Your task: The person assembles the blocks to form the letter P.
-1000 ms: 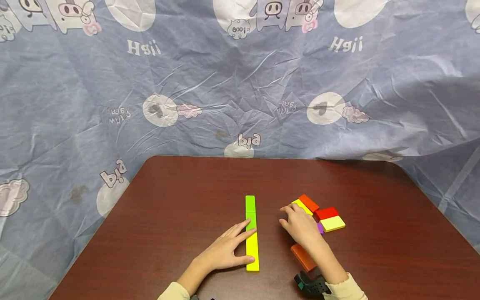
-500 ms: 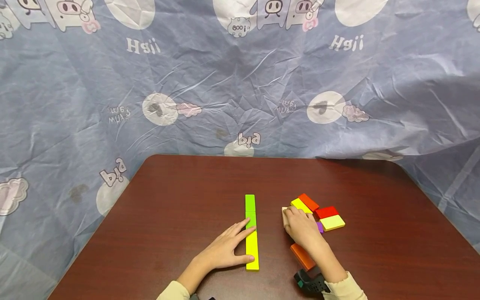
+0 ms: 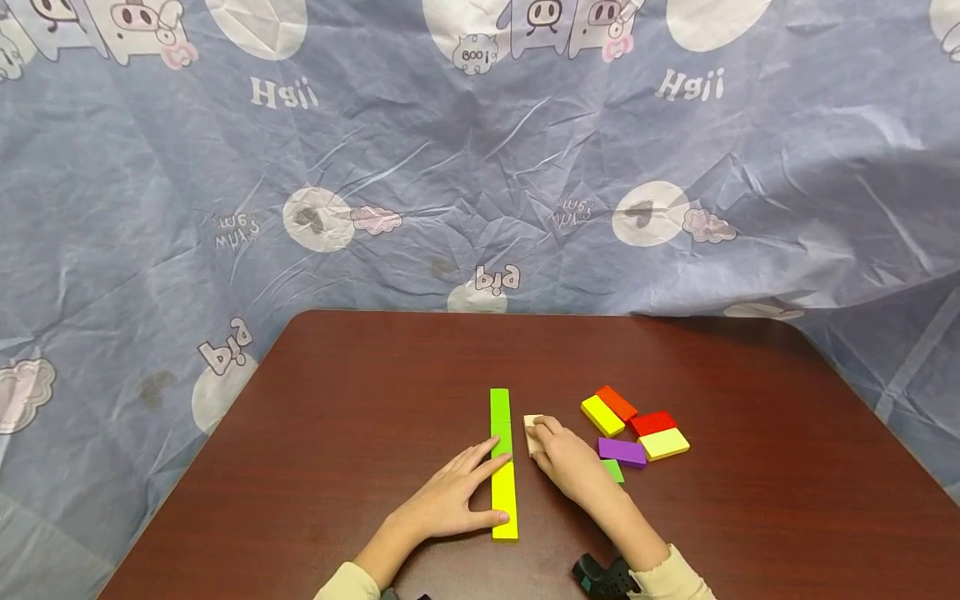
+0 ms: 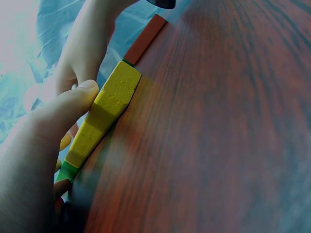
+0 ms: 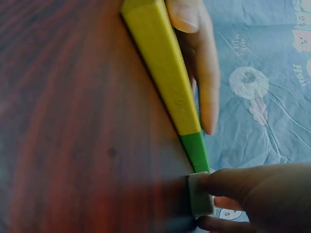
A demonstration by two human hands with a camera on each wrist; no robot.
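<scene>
A straight row of flat blocks lies on the table, with green blocks (image 3: 500, 407) at the far end and yellow blocks (image 3: 504, 500) at the near end. My left hand (image 3: 447, 498) rests along the row's left side, fingers spread and mostly straight, fingertips on the green and yellow pieces and thumb on the near yellow end. Just right of the row, my right hand (image 3: 573, 467) pinches a pale wooden block (image 3: 532, 433) between thumb and fingers. In the right wrist view, this pale block (image 5: 200, 194) overlaps the green end of the row.
Loose blocks lie right of my right hand: yellow (image 3: 602, 416), orange-red (image 3: 617, 402), red (image 3: 654, 424), pale yellow (image 3: 663, 444), purple (image 3: 622, 452) and a partly covered green one (image 3: 613, 471). An orange-brown block (image 4: 146, 41) shows in the left wrist view. A printed curtain (image 3: 420, 167) hangs behind the table.
My right hand has taken hold of the pale block beside the loose pieces and moved left with it toward the row, uncovering the purple and green blocks. The left hand stays in place.
</scene>
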